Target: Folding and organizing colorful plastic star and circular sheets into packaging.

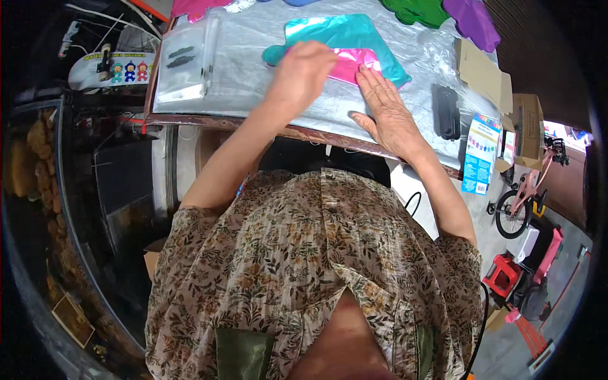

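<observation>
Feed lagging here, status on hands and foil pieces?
Left hand curled on pink foil piece. Right hand flat, pressing its edge. Teal foil piece underneath. Nothing blocking.

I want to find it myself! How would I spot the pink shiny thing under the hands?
Look at the silver-covered table. Near its front edge lies a teal foil balloon, with the pink foil piece on top, between both hands. It is the only pink sheet being pressed flat.

Flat teal foil balloon (354, 38) w/ pink foil piece (351, 63) on top, prob. another balloon, on table.
</observation>
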A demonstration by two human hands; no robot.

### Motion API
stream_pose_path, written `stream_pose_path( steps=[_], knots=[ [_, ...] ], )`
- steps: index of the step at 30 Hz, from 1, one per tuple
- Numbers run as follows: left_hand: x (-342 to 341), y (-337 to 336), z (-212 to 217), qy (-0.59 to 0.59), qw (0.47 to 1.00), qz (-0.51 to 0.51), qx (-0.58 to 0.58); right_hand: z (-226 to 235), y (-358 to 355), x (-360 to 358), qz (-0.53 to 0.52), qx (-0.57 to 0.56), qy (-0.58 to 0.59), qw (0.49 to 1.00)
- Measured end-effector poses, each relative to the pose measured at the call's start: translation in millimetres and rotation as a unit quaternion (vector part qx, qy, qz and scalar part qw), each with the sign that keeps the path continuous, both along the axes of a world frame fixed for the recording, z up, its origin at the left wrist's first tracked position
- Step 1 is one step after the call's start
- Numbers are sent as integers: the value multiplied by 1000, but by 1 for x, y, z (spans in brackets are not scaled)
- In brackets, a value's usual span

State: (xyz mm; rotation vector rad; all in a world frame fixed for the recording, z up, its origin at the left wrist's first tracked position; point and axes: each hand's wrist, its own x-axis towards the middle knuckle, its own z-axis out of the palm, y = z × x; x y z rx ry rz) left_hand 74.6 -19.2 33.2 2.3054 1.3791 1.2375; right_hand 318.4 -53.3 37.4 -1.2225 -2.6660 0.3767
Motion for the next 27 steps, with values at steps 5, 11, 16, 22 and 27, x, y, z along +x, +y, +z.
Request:
stream_pose_path(
  steps=[5,11,16,22,27],
  knots=[
    [21,-1,-10,73,997,33,-17,4,4,-8,-22,59,40,997],
    [25,-4,-6,79,996,34,18,-2,89,-13,-105,140,158,972],
    [26,-6,0,75,997,31,4,-6,155,-17,-148,154,90,973],
    [25,-8,2,69,997,26,-6,0,166,-23,-151,105,49,982],
    [26,-12,4,68,997,23,1,-2,174,-21,-154,77,61,983]
  ],
)
